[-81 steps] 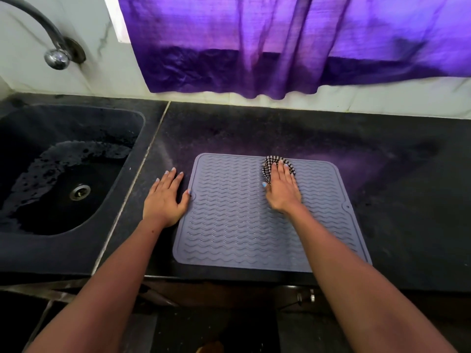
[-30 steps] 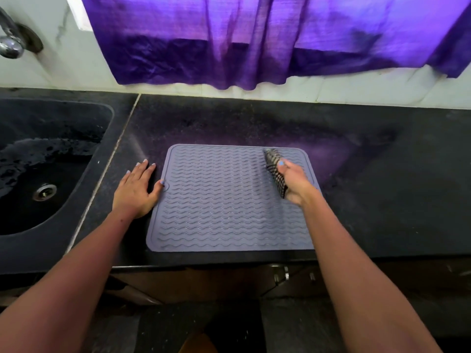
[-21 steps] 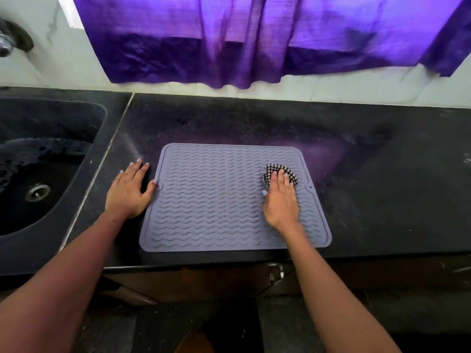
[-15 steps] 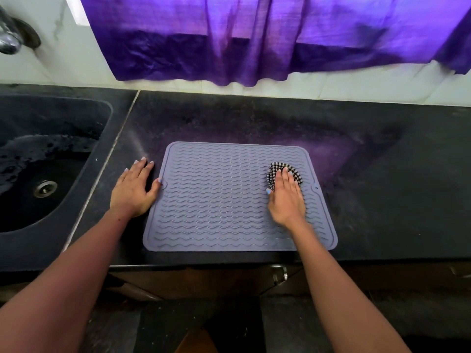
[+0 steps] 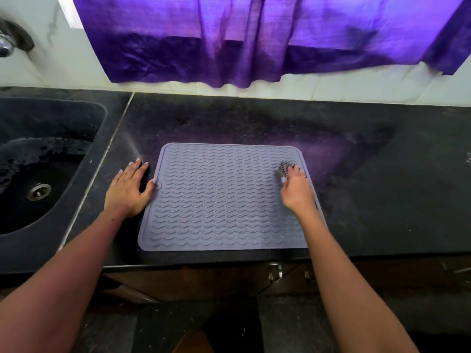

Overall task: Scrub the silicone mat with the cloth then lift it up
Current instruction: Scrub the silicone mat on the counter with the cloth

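A grey silicone mat (image 5: pixel 219 200) with a wavy ribbed surface lies flat on the black counter. My left hand (image 5: pixel 128 191) rests flat on the counter against the mat's left edge, with the thumb touching the small tab there. My right hand (image 5: pixel 295 189) is on the mat near its right edge. Its fingers are bunched over a black-and-white checked cloth (image 5: pixel 283 168), which shows blurred just beyond the fingertips. Most of the cloth is hidden under the hand.
A black sink (image 5: pixel 43 174) with a metal drain and a wet floor lies left of the counter (image 5: pixel 382 187). A tap (image 5: pixel 7 44) sticks out at the far left. A purple curtain (image 5: pixel 254 39) hangs over the white wall behind.
My right hand has slid the cloth farther right and away from me, towards the mat's right edge, and its fingers have curled over it. My left hand has stayed at the left edge.
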A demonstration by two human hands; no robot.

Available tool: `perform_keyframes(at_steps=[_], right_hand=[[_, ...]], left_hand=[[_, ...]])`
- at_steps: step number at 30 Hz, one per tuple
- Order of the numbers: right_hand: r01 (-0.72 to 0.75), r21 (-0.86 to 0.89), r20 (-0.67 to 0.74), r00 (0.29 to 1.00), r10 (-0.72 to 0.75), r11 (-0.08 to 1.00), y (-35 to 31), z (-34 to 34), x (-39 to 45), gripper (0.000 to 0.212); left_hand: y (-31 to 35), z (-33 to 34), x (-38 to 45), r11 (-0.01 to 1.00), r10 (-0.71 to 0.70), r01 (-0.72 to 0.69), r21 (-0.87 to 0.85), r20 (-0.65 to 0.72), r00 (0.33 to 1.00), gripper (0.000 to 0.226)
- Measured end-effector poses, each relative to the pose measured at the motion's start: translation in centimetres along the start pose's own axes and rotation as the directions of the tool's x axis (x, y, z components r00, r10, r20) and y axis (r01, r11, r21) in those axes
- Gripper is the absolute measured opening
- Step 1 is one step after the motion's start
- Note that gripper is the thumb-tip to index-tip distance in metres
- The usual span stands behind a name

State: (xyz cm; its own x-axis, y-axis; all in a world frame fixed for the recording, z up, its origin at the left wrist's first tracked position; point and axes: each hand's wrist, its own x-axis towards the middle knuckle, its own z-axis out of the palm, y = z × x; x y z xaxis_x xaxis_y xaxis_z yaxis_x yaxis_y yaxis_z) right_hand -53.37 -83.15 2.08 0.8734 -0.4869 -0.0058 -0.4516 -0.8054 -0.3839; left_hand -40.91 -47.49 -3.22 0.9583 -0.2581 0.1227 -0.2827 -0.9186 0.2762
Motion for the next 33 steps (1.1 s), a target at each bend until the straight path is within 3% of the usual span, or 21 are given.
perform_keyframes(at_steps=[3,6,8,10,11,13,14,15,16,18,19,21,25,33], right_hand=[[0.019,-0.147,0.026,1.0,-0.016,0.989,0.5,2.7,-0.8,0.065],[0.047,-0.138,0.088,0.995,-0.035,0.989,1.0,2.4,-0.4,0.067],[0.078,-0.047,0.127,0.989,-0.071,0.996,1.4,1.7,0.1,0.061],[0.011,0.221,0.136,0.99,-0.042,0.975,1.6,0.5,0.4,0.053],[-0.08,0.418,0.16,0.987,0.014,0.905,1.8,0.0,0.9,0.049],[-0.283,0.758,0.265,0.957,0.119,0.588,2.1,-2.1,1.5,0.038],[-0.334,0.833,0.29,0.943,0.166,0.441,2.1,-3.3,1.7,0.033],[-0.335,0.852,0.258,0.938,0.234,0.402,2.4,-4.0,2.0,0.03],[-0.33,0.829,0.205,0.931,0.302,0.452,2.4,-4.7,1.8,0.029],[-0.262,0.622,0.01,0.945,0.328,0.738,2.6,-4.9,0.6,0.04],[-0.221,0.494,-0.043,0.96,0.278,0.841,2.5,-4.7,-0.7,0.043],[-0.099,0.343,-0.029,0.993,0.116,0.934,2.4,-2.8,-3.2,0.047],[0.05,-0.029,0.025,0.998,-0.049,0.998,3.4,1.4,-5.2,0.061],[0.044,0.063,0.251,0.966,-0.059,0.997,4.0,0.3,-3.4,0.066]], left_hand=[[0.0,0.1,0.0,1.0,0.0,0.0,0.007,-0.002,1.0,0.089],[-0.1,0.3,0.1,1.0,0.0,0.001,0.006,-0.009,1.0,0.088],[-0.1,0.3,0.2,1.0,-0.003,0.003,0.014,-0.001,1.0,0.087],[-0.1,0.3,0.1,1.0,0.0,0.0,0.017,-0.003,1.0,0.087],[-0.2,0.3,0.1,1.0,-0.001,0.001,0.016,0.0,1.0,0.087],[-0.3,0.2,0.2,1.0,0.002,-0.002,0.013,0.002,1.0,0.087],[-0.3,0.2,0.1,1.0,0.005,-0.005,0.01,0.004,1.0,0.088],[-0.2,0.2,0.1,1.0,0.009,-0.009,0.008,0.004,1.0,0.088],[-0.2,0.2,0.1,1.0,0.009,-0.009,0.004,0.004,1.0,0.087],[-0.2,0.2,0.1,1.0,0.013,-0.013,-0.003,0.0,1.0,0.087],[-0.2,0.2,0.2,1.0,0.017,-0.017,-0.005,-0.003,1.0,0.087],[-0.3,0.2,0.2,1.0,0.023,-0.023,-0.008,-0.01,1.0,0.088],[-0.2,0.3,0.2,1.0,0.027,-0.027,-0.006,-0.008,1.0,0.084],[-0.3,0.4,0.1,1.0,0.021,-0.021,-0.002,-0.015,1.0,0.087]])
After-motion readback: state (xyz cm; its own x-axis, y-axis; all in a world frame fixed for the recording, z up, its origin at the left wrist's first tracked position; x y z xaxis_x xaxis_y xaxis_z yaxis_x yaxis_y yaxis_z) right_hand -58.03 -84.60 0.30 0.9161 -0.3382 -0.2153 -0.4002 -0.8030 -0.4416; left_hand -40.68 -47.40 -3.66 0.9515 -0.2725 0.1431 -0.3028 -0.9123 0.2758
